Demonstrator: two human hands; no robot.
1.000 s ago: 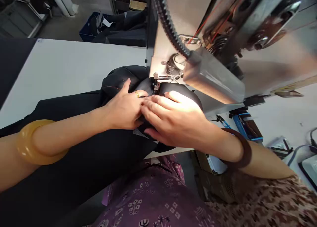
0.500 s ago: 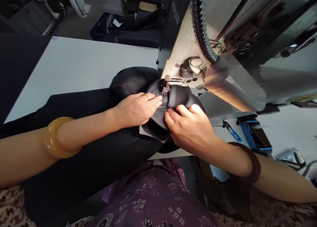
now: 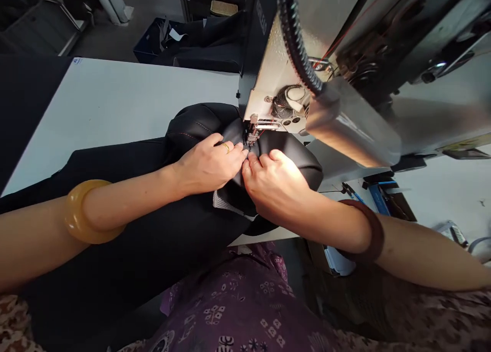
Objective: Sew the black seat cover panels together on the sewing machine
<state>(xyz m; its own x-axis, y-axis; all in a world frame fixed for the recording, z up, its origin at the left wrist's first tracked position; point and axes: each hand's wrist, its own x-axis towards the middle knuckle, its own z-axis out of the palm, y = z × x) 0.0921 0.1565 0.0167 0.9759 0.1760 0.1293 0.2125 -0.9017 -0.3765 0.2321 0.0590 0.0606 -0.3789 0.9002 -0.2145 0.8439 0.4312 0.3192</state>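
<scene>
A black leather-like cover (image 3: 199,124) with pale stitch lines lies bunched under the presser foot (image 3: 251,134) of a grey sewing machine (image 3: 345,60). My left hand (image 3: 209,162), with a gold ring, presses down on the cover just left of the foot. My right hand (image 3: 274,180) pinches a fold of the same cover right below the foot, its fingertips touching those of the left hand. A grey mesh backing (image 3: 224,201) shows at the cover's near edge. An amber bangle sits on my left forearm, a brown one on my right wrist.
The cover trails left and down over the white table (image 3: 115,101). A flexible black lamp neck (image 3: 295,40) hangs from the machine. Blue-handled snips (image 3: 351,192) and a blue tray (image 3: 383,198) lie at the right. A blue crate with dark fabric (image 3: 184,40) stands on the floor beyond.
My right hand has drawn back, curled, and come up to the presser foot, pinching the cover. My left hand stays pressed beside the foot.
</scene>
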